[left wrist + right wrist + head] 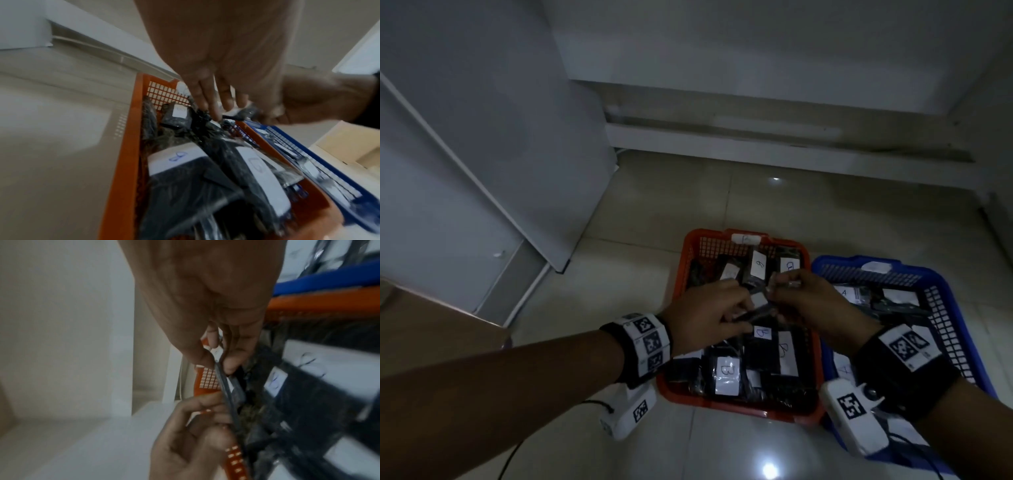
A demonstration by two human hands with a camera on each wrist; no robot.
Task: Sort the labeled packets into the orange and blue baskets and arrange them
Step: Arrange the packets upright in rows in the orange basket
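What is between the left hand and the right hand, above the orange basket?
A thin dark packet, which the left hand and right hand both grip over the orange basket. The right wrist view shows it best.

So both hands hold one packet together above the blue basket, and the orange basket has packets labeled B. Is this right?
Not quite. The head view shows the left hand and right hand holding the packet above the orange basket, not the blue basket. The B labels are right.
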